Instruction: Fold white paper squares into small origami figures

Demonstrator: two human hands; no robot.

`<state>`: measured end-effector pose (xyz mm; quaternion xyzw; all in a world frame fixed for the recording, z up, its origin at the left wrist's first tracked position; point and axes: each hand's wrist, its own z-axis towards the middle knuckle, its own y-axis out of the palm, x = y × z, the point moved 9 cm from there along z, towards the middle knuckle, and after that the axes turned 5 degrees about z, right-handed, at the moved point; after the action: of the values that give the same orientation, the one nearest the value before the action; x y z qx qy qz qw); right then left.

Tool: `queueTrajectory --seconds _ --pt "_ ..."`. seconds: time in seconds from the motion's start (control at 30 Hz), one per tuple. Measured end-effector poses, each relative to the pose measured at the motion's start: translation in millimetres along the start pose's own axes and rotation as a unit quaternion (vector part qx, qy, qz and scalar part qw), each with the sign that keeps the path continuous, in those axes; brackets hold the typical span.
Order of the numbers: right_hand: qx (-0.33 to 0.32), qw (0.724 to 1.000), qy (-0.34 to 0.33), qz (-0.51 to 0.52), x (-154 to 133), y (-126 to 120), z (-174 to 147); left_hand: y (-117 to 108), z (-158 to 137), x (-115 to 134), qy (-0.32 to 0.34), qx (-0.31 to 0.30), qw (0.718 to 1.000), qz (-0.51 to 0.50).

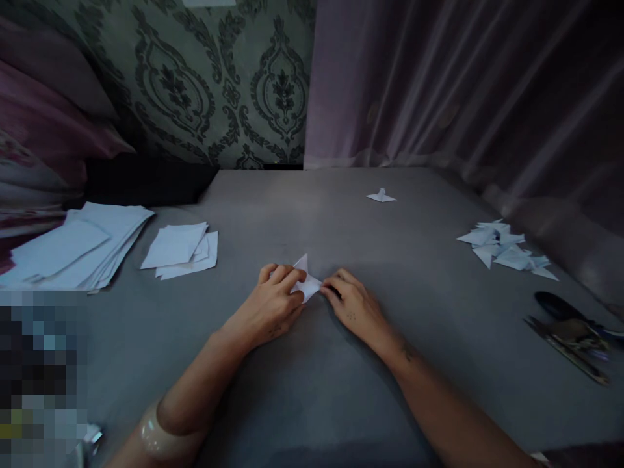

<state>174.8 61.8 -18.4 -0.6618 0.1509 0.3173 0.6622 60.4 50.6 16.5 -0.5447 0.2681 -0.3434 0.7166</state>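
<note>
White folded paper (312,287) near the middle of the grey surface (292,214), caught between left hand (277,289) and right hand (353,299), with a pointed corner sticking up on the far side and a narrow tip toward the right. On the left, a grip with bent fingers, closed over the paper and hiding much of it. On the right, a pinch on the narrow tip — thumb against fingertips. Round the left forearm, a pale, shiny bangle (168,439). Farther back, right of centre, a lone folded piece (381,195) with spread points. Toward the right edge, an overlapping heap of pointed folded pieces (509,250); nearer, a scissor-like tool (565,349) beside a dark oval object (553,304), too dim to name. Over to the left, a small stack of white sheets (178,246) just beside a larger stack (88,247) — both uneven at the edges. Behind everything, a patterned wall (229,78) and a purplish curtain (380,84).
</note>
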Motion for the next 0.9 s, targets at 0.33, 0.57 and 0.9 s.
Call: queueTrajectory --seconds 0.33,0.57,0.9 --pt "0.008 1.0 0.007 -0.023 0 -1 0 2 -2 -12 -0.049 -0.009 0.999 -0.021" --pt "0.044 0.997 0.043 -0.044 1 0 3 2 0 -12 -0.063 0.01 0.998 -0.02" --pt "0.002 0.999 -0.042 -0.029 -17 5 -1 8 -2 -19 -0.082 0.023 0.996 -0.032"
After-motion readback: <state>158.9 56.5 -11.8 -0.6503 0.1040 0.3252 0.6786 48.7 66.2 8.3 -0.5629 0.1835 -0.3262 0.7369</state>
